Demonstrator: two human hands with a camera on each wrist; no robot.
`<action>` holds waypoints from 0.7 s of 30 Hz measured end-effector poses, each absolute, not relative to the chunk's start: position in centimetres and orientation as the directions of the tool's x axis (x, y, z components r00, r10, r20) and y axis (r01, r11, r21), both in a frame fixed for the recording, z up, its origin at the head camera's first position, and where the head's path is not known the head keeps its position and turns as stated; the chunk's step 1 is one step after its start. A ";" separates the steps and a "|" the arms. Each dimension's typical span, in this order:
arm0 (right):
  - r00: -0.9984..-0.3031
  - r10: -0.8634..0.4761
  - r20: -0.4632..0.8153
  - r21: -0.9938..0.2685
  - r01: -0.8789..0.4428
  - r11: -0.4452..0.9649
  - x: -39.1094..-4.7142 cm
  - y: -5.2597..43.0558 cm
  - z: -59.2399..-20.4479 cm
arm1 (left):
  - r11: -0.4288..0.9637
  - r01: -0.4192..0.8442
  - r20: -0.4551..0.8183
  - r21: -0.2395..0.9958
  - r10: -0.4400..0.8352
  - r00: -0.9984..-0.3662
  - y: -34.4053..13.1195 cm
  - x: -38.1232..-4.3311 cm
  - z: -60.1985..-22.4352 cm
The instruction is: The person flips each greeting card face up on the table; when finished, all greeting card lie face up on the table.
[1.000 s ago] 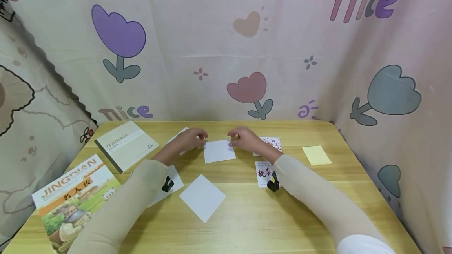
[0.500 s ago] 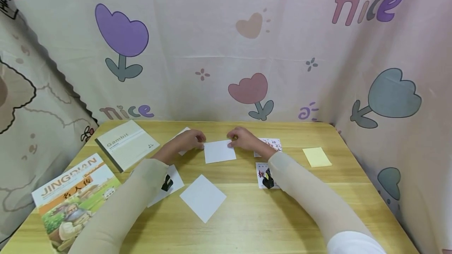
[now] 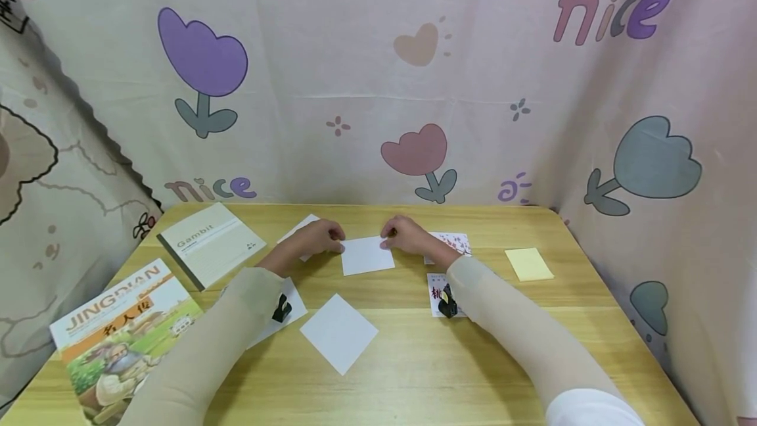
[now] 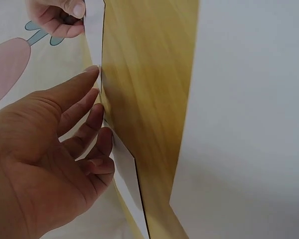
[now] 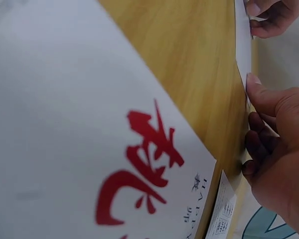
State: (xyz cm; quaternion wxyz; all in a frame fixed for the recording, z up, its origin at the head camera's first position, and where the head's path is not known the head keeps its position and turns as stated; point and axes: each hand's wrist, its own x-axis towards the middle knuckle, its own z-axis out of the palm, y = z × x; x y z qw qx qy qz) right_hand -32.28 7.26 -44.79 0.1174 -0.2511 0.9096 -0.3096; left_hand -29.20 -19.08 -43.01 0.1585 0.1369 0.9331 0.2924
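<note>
A blank white card [image 3: 368, 256] lies toward the back middle of the table. My left hand [image 3: 319, 236] pinches its upper left corner with thumb and fingertips. At the opposite upper corner, my right hand [image 3: 405, 235] grips the card's edge, the thumb [image 5: 254, 82] on top. In the left wrist view the card appears as a thin white strip along the fingertips. Nearer me is another white card [image 3: 339, 334], turned like a diamond. A third white card [image 3: 292, 301] is partly covered by my left sleeve, and a fourth [image 3: 298, 227] pokes out behind the left hand.
Under the right forearm lie two printed cards, one with red characters [image 3: 436, 288] and one with a floral pattern [image 3: 454, 242]. A yellow sticky-note pad [image 3: 529, 263] is farther right. The Gambit notebook [image 3: 213, 245] and an illustrated book [image 3: 127, 340] fill the left side.
Both hands have closed in on the white card's upper corners, the left fingertips coming right to its edge. The right wrist has shifted slightly left. The cards hold their places.
</note>
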 end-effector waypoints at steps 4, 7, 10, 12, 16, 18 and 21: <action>-0.853 -0.518 -0.067 -0.623 -0.370 0.689 -32.3 7.2 -44.7 | 0.807 0.176 -0.213 0.564 0.348 -0.913 -18.9 -29.0 -42.7; -0.862 -0.500 -0.079 -0.628 -0.346 0.697 -32.2 7.3 -44.7 | 0.816 0.182 -0.211 0.548 0.346 -0.914 -18.7 -28.9 -42.6; -0.867 -0.490 -0.085 -0.626 -0.337 0.704 -32.2 7.3 -44.6 | 0.821 0.174 -0.212 0.544 0.335 -0.918 -18.6 -28.9 -42.5; -0.869 -0.487 -0.085 -0.627 -0.333 0.704 -32.1 7.3 -44.5 | 0.822 0.168 -0.214 0.544 0.330 -0.919 -18.6 -28.9 -42.5; -0.871 -0.484 -0.084 -0.628 -0.331 0.704 -32.1 7.4 -44.5 | 0.828 0.161 -0.217 0.538 0.321 -0.922 -18.6 -28.8 -42.5; -0.870 -0.487 -0.081 -0.626 -0.335 0.704 -32.1 7.4 -44.5 | 0.828 0.158 -0.223 0.538 0.320 -0.921 -18.6 -28.9 -42.5; -0.871 -0.485 -0.082 -0.623 -0.335 0.707 -31.9 7.5 -44.6 | 0.827 0.154 -0.230 0.540 0.321 -0.919 -18.5 -28.9 -42.6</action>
